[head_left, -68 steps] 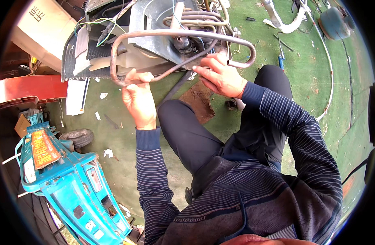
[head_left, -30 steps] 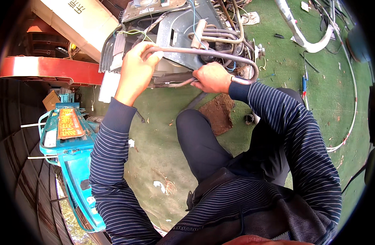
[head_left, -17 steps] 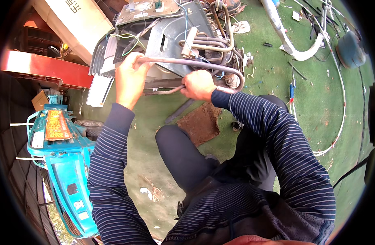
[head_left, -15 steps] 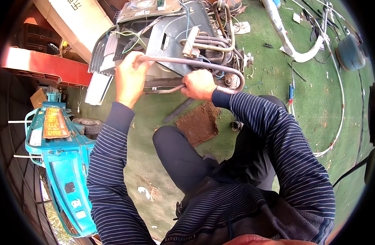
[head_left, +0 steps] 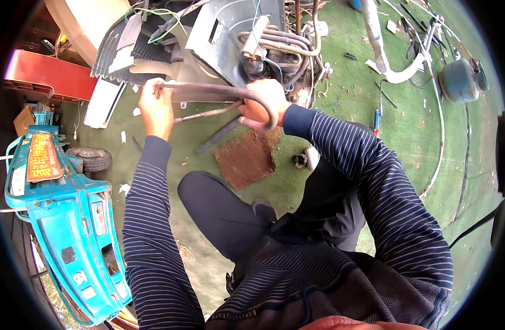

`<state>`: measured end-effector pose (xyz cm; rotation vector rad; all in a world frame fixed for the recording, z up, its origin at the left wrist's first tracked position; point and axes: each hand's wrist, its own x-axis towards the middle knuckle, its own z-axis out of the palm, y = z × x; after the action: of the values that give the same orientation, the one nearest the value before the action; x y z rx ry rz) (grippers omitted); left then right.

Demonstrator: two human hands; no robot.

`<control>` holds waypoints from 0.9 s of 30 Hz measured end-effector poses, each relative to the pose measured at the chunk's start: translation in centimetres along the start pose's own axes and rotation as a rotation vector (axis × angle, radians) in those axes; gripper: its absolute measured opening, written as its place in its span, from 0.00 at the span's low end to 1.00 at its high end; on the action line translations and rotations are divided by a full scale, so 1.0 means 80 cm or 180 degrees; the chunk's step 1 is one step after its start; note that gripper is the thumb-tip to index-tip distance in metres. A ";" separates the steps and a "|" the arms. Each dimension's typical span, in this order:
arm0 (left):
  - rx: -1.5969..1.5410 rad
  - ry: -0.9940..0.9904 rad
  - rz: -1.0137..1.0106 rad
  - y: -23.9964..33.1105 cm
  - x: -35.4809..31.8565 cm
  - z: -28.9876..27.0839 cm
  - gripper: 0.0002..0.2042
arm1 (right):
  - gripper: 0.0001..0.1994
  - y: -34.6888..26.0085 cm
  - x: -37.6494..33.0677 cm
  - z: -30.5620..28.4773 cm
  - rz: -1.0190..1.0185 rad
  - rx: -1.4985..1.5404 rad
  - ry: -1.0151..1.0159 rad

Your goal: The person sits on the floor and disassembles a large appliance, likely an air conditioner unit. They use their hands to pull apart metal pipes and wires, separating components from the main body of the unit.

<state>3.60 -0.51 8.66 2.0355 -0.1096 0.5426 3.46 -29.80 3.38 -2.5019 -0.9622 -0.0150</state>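
A U-shaped bent metal pipe [head_left: 211,91], brownish and dull, is held up in both hands. My left hand [head_left: 156,113] is closed on the end of its upper leg, thumb and fingers pinching it. My right hand [head_left: 266,96] is closed round the pipe near the bend, partly hidden behind the curve. The thinner lower leg points back toward my left hand. Just beyond my hands sits a dismantled appliance unit with a grey sheet-metal panel [head_left: 222,33], a cluster of bent copper tubes [head_left: 288,44] and loose wires.
On the green floor below lie a rusty brown plate [head_left: 246,159] and a dark strip [head_left: 219,135]. A blue three-wheeled vehicle [head_left: 65,220] stands at left, near a red metal box [head_left: 49,77]. At right are a wrapped white pipe [head_left: 381,58], a hose [head_left: 440,126] and a blue-green gas cylinder [head_left: 456,82].
Both hands have brought the pipe nearer to me and away from the unit's tubes; its bend now stands apart from them. The whole view has shifted slightly.
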 end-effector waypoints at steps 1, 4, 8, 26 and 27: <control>-0.0030 0.0036 -0.0001 -0.010 -0.001 -0.001 0.08 | 0.16 -0.003 0.004 0.003 0.0156 -0.0039 -0.0036; -0.0003 0.0207 0.0221 -0.037 -0.011 0.005 0.06 | 0.11 -0.008 0.010 0.005 0.0654 -0.0024 -0.0209; -0.0240 0.0297 0.0133 -0.054 -0.017 -0.003 0.08 | 0.12 -0.001 0.022 0.022 0.0565 -0.0023 -0.0202; -0.0204 -0.0100 -0.0233 -0.027 0.018 -0.007 0.13 | 0.14 -0.014 0.049 0.002 0.0472 0.0522 -0.0624; -0.0196 -0.0136 -0.0314 -0.031 0.020 -0.005 0.12 | 0.13 -0.015 0.047 0.006 0.0520 0.0495 -0.0554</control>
<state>5.64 1.28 7.50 1.9816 -0.0507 0.4293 5.48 -26.40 4.06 -2.4583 -0.7888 0.3215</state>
